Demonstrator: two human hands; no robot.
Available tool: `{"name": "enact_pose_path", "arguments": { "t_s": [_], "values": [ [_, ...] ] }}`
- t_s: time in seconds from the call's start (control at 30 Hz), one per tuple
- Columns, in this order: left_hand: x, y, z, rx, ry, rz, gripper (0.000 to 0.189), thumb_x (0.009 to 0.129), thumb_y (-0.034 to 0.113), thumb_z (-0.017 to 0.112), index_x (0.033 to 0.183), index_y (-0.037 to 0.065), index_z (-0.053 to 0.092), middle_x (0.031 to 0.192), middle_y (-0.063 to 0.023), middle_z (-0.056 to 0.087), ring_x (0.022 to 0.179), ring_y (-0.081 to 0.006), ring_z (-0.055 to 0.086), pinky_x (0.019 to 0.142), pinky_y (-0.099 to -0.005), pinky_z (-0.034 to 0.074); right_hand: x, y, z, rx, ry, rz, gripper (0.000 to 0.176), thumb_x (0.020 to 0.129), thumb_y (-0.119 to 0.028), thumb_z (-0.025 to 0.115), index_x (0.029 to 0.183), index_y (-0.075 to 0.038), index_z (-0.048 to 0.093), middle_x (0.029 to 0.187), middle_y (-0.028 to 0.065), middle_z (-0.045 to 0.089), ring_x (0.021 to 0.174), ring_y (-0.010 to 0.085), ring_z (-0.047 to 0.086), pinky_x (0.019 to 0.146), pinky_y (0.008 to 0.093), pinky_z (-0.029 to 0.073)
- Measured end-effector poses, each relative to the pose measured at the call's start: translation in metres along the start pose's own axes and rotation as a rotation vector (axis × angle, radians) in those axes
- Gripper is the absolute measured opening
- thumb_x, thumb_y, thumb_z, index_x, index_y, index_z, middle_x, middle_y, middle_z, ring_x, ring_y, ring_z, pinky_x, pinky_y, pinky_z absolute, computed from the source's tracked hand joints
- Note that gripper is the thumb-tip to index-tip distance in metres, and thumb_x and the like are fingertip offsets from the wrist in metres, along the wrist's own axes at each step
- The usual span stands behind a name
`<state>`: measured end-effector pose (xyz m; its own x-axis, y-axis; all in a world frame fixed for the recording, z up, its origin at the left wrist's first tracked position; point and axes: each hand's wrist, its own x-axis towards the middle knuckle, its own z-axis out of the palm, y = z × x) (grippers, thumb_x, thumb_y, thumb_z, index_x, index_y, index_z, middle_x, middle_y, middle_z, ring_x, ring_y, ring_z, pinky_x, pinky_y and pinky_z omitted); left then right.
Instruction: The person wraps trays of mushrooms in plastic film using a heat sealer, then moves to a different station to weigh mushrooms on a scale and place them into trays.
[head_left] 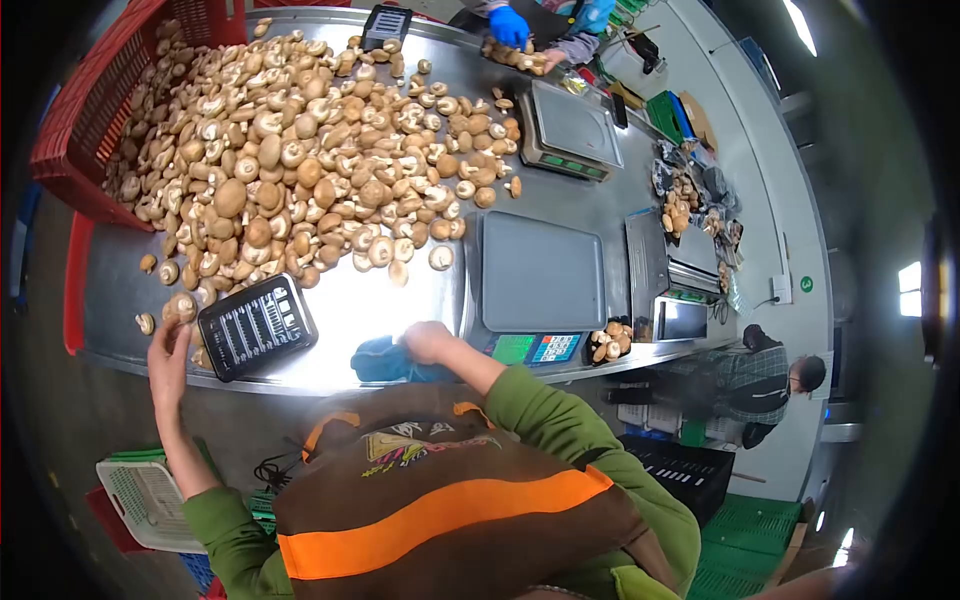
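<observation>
We see the left hand [168, 355] at the near left corner of the metal table [115, 290], its fingers up against a mushroom [181, 306] beside a black tray [257, 327]; whether they grasp it or only touch it, we cannot tell. Our right hand [430, 342] is curled over a bunched blue cloth [385, 360] near the front edge, apparently gripping it. The tray lies ribbed face up between the two hands, probably so that either one can reach it; we cannot tell whether that face is its inside or its base. The big pile of mushrooms [300, 170] spreads beyond, likely tipped from the leaning red crate [75, 130], and it fills the way to the second black tray [387, 24] at the far side. To our right, a scale [545, 275] stands close to the hand, its keypad probably turned toward us for easy reading, and limits sideways room there. A small tray of mushrooms [610, 342] sits just past it. Farther off, a second scale [575, 125] stands near a co-worker's blue-gloved hand [509, 27] on more mushrooms, and a person in a checked shirt [757, 385] is beyond the table's right end.
</observation>
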<state>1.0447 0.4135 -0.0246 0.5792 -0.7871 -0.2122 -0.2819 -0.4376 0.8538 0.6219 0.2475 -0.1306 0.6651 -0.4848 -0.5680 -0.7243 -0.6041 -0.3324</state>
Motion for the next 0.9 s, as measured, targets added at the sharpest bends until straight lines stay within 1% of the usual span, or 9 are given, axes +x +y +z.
{"name": "enact_pose_path", "arguments": {
  "t_s": [0.03, 0.13, 0.23, 0.3, 0.4, 0.5, 0.57, 0.8, 0.9],
  "values": [
    [0.005, -0.020, -0.008, 0.005, 0.033, -0.018, 0.039, 0.090, 0.019, 0.060, 0.120, -0.006, 0.054, 0.110, -0.0119, 0.062, 0.098, -0.0155, 0.057, 0.088, -0.0275, 0.044, 0.004, -0.014, -0.015, -0.049, -0.057, 0.059, 0.035, 0.075, -0.040, 0.067, 0.084, -0.006, 0.064, 0.085, 0.0150, 0.065, 0.082, 0.0339, 0.062, 0.073, 0.0433, 0.049],
    [0.013, -0.034, -0.009, -0.020, 0.012, -0.050, 0.039, 0.090, 0.018, 0.060, 0.121, -0.005, 0.053, 0.108, -0.0111, 0.062, 0.097, -0.0149, 0.057, 0.087, -0.0270, 0.045, 0.026, -0.090, -0.067, 0.404, 0.340, 0.012, 0.044, 0.077, -0.048, 0.063, 0.082, -0.004, 0.062, 0.080, 0.0157, 0.066, 0.079, 0.0334, 0.064, 0.072, 0.0416, 0.050],
    [0.008, -0.003, 0.007, -0.027, -0.089, 0.006, 0.039, 0.090, 0.017, 0.060, 0.121, -0.005, 0.053, 0.106, -0.0098, 0.062, 0.096, -0.0137, 0.057, 0.086, -0.0261, 0.045, 0.042, -0.143, -0.098, 0.424, 0.245, 0.098, 0.044, 0.075, -0.046, 0.067, 0.080, -0.002, 0.062, 0.078, 0.0165, 0.065, 0.078, 0.0331, 0.064, 0.072, 0.0414, 0.050],
    [0.012, -0.011, 0.008, -0.070, -0.119, 0.007, 0.038, 0.090, 0.016, 0.060, 0.122, -0.004, 0.053, 0.104, -0.0086, 0.061, 0.095, -0.0124, 0.057, 0.084, -0.0261, 0.046, 0.051, -0.155, -0.094, 0.217, 0.363, -0.031, 0.039, 0.074, -0.041, 0.070, 0.076, -0.003, 0.061, 0.074, 0.0167, 0.065, 0.075, 0.0330, 0.064, 0.070, 0.0416, 0.050],
    [0.010, -0.022, 0.007, -0.254, -0.106, 0.001, 0.037, 0.091, 0.015, 0.060, 0.122, -0.004, 0.053, 0.104, -0.0073, 0.061, 0.093, -0.0110, 0.057, 0.083, -0.0239, 0.046, 0.053, -0.155, -0.097, 0.233, 0.373, 0.045, 0.034, 0.073, -0.034, 0.070, 0.072, -0.001, 0.065, 0.074, 0.0187, 0.065, 0.075, 0.0344, 0.065, 0.070, 0.0431, 0.051],
    [0.011, -0.029, 0.008, -0.244, -0.052, -0.038, 0.037, 0.091, 0.017, 0.060, 0.121, -0.004, 0.054, 0.104, -0.0083, 0.062, 0.093, -0.0117, 0.057, 0.082, -0.0240, 0.046, 0.053, -0.162, -0.101, 0.214, 0.361, 0.089, 0.033, 0.073, -0.031, 0.068, 0.070, 0.002, 0.066, 0.076, 0.0209, 0.065, 0.076, 0.0354, 0.065, 0.072, 0.0442, 0.051],
    [0.010, -0.028, 0.011, -0.207, -0.072, -0.052, 0.038, 0.091, 0.018, 0.061, 0.121, -0.004, 0.054, 0.104, -0.0090, 0.062, 0.093, -0.0120, 0.057, 0.082, -0.0240, 0.046, 0.058, -0.161, -0.096, 0.149, 0.445, 0.060, 0.036, 0.075, -0.035, 0.068, 0.066, 0.001, 0.066, 0.071, 0.0191, 0.065, 0.070, 0.0351, 0.065, 0.068, 0.0444, 0.051],
    [0.012, -0.016, 0.017, -0.087, -0.107, -0.044, 0.040, 0.090, 0.019, 0.061, 0.122, -0.004, 0.054, 0.109, -0.0116, 0.062, 0.096, -0.0142, 0.057, 0.086, -0.0267, 0.045, 0.044, -0.148, -0.110, 0.153, 0.483, 0.069, 0.032, 0.076, -0.032, 0.066, 0.071, -0.001, 0.066, 0.071, 0.0179, 0.064, 0.070, 0.0335, 0.064, 0.064, 0.0421, 0.050],
    [0.021, -0.021, 0.017, -0.105, 0.030, 0.090, 0.040, 0.090, 0.019, 0.060, 0.123, -0.003, 0.054, 0.112, -0.0116, 0.061, 0.097, -0.0147, 0.057, 0.087, -0.0274, 0.044, 0.034, -0.127, -0.115, 0.546, 0.637, 0.097, 0.029, 0.077, -0.028, 0.068, 0.068, -0.003, 0.058, 0.065, 0.0144, 0.062, 0.065, 0.0333, 0.061, 0.061, 0.0418, 0.047]
  ]
}}
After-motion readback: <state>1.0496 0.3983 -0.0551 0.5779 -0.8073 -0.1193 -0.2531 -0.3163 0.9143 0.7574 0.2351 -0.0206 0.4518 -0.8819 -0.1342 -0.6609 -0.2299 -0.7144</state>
